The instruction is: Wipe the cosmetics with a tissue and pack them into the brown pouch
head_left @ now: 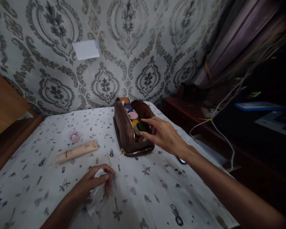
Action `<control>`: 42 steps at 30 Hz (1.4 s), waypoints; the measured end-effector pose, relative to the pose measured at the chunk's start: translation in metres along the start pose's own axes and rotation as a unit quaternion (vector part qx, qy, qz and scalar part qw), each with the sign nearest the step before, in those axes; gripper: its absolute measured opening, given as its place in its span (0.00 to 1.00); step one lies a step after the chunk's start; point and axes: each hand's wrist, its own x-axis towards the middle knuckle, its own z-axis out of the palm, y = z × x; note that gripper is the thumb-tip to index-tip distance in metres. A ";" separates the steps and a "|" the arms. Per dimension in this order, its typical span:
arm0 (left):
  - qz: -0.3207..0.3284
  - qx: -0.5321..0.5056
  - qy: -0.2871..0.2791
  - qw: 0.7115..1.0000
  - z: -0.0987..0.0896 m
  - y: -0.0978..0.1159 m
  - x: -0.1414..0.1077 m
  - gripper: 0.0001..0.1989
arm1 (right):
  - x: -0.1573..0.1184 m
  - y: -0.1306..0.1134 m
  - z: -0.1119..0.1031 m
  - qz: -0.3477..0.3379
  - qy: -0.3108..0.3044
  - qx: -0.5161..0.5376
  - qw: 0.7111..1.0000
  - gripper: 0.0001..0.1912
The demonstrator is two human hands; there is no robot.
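A brown zip-up cosmetics bag [124,127] stands unzipped at the middle of the bed or table. Inside it I see a pink round item [133,115], a dark blue item [128,108] and a bit of yellow. At the bag's right side, my right hand [165,133] has its thumb and fingers closed round a dark green round container [143,127], at the bag's opening. My left hand [96,179], low in front of the bag, is wrapped round a crumpled white tissue [97,197].
Left of the bag lie a beige tube [77,151] and a small pink item [73,136] on the patterned white sheet [133,194]. A dark phone-like object [182,161] is partly under my right forearm. White cables [225,127] hang at the right; wooden furniture [9,105] borders the left.
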 end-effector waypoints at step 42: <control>0.000 0.028 -0.002 1.000 0.002 0.001 0.003 0.22 | 0.006 -0.006 0.003 0.053 -0.069 0.060 0.994 0.21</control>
